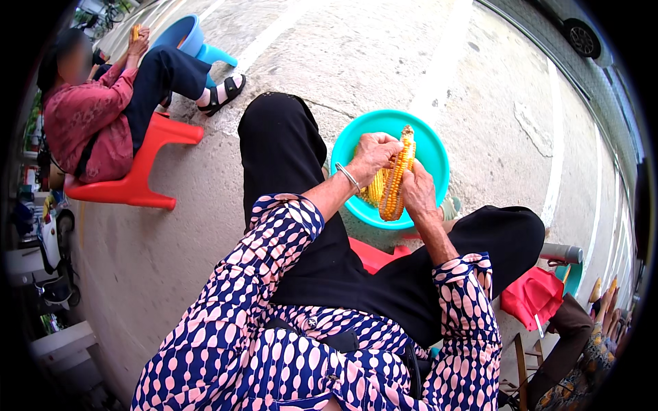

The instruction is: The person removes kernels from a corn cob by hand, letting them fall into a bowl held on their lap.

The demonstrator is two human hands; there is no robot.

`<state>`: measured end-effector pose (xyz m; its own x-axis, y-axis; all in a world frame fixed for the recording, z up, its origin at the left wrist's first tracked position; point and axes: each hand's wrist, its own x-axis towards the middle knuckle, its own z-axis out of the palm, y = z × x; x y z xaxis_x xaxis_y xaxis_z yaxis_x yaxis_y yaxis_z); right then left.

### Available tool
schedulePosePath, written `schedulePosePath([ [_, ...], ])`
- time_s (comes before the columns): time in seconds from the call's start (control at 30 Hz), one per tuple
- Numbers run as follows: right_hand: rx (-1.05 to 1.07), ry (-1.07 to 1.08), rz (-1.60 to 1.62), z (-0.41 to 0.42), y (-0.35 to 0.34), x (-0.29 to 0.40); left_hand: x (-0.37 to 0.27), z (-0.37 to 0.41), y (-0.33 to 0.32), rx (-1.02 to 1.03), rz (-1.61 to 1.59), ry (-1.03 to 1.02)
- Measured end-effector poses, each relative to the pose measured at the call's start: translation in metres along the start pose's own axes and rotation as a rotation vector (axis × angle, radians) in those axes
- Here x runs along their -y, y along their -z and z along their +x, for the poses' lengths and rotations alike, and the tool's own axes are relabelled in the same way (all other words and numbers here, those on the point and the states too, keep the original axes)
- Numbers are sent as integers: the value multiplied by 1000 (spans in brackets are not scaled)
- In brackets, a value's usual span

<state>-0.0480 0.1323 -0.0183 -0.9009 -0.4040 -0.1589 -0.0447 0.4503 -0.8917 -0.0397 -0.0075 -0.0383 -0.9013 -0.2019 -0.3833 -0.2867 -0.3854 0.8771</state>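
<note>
Over a turquoise plastic basin, both my hands are on one ear of dried yellow corn. My left hand, with a silver bangle at the wrist, grips its upper part, thumb and fingers against the kernels. Around the lower right side of the ear curls my right hand. A pale strip without kernels runs along part of the cob, and its stem end points away from me. Beneath it, more yellow corn lies in the basin, partly hidden by my hands.
A person on a red plastic stool holds corn beside a blue basin at upper left. At right are a red bag, a grey cylinder and another person's hands. Concrete pavement has white painted lines.
</note>
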Motion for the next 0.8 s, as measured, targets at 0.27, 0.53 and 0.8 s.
schedulePosePath([
  [0.27, -43, 46, -75, -1, -5, -8, 8, 4, 2, -9, 13, -24],
  [0.53, -59, 32, -9, 0, -6, -11, 7, 5, -3, -107, 71, -55],
  [0.8, -24, -44, 297, 7, -8, -18, 8, 7, -2, -114, 99, -13],
])
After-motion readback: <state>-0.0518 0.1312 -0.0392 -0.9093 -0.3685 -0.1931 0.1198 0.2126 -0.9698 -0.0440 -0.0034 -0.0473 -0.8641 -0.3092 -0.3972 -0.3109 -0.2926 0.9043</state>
